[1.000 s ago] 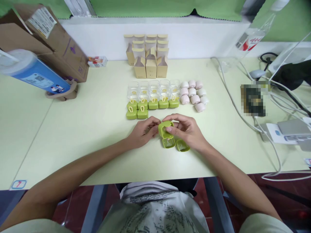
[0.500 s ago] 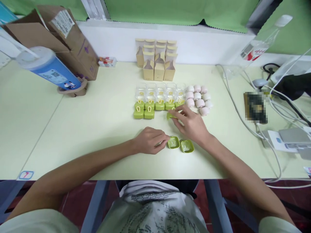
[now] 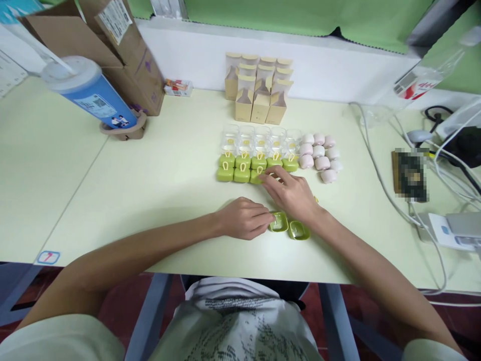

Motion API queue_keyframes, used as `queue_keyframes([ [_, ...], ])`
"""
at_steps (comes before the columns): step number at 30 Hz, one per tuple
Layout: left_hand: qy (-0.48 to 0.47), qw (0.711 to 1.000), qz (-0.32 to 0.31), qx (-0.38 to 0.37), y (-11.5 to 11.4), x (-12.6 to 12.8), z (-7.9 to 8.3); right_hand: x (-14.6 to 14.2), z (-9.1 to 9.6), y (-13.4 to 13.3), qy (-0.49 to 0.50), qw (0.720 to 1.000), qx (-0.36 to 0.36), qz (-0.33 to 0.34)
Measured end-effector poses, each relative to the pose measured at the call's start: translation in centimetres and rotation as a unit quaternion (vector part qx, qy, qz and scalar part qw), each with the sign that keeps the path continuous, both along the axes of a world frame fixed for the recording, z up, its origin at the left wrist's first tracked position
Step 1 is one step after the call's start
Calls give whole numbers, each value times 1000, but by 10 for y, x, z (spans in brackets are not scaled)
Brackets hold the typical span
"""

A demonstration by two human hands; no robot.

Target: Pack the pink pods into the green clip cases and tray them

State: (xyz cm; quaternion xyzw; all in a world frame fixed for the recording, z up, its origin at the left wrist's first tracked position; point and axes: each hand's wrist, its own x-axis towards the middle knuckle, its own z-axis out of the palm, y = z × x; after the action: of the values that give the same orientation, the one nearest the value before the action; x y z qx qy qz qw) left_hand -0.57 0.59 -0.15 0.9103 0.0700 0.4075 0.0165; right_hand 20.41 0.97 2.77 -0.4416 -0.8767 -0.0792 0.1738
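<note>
My right hand [image 3: 287, 190] has its fingers closed on a small green box with a yellow loop [image 3: 256, 176], at the right end of the front row of like boxes. Behind it runs another row of these green boxes [image 3: 226, 160]. My left hand [image 3: 246, 218] is closed, its fingertips at the left rim of an open green square cup [image 3: 278, 222]. A second green cup [image 3: 299, 230] lies just right of that one, below my right wrist. A bit of yellow shows beside the right wrist, its owner mostly hidden.
Clear plastic cups [image 3: 246, 140] stand in a row behind the green boxes. Several pale pink and white rounded pieces [image 3: 322, 163] lie to their right. Open cardboard boxes [image 3: 260, 108] stand by the wall. A blue cup [image 3: 108, 103] is at left, white cables [image 3: 376, 170] at right.
My right hand has brought the green box left, up against the front row. The left fingertips now overlap the rim of the left cup. The camera view has shifted slightly.
</note>
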Motion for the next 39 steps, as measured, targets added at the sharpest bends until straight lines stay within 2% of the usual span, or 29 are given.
queue_keyframes([
  [7,1,1000,4,1,-1,-1,-3,-2,-1,0,74,997,-31,-3],
  [9,8,1000,7,-8,-1,-2,-2,5,8,0,113,993,-38,-1],
  [12,79,997,-1,-27,-1,-3,1,33,32,-4,128,989,-58,-33],
  [15,146,989,-21,-32,0,-2,2,72,51,-11,29,978,-154,-139],
  [18,150,988,-19,-43,0,-1,1,100,50,-15,-49,941,-275,-193],
  [21,132,990,-7,-57,0,-1,0,103,39,-11,-44,924,-345,-157],
  [24,107,990,6,-90,1,-1,-1,97,35,-6,-1,921,-376,-107],
  [30,71,983,20,-166,4,2,-2,86,45,-8,156,932,-321,-63],
  [34,45,981,35,-184,4,1,-1,67,45,-14,269,937,-217,47],
  [36,19,981,44,-189,3,0,0,56,42,-17,288,938,-169,97],
  [39,-17,979,59,-193,3,-1,1,42,35,-22,301,931,-135,157],
])
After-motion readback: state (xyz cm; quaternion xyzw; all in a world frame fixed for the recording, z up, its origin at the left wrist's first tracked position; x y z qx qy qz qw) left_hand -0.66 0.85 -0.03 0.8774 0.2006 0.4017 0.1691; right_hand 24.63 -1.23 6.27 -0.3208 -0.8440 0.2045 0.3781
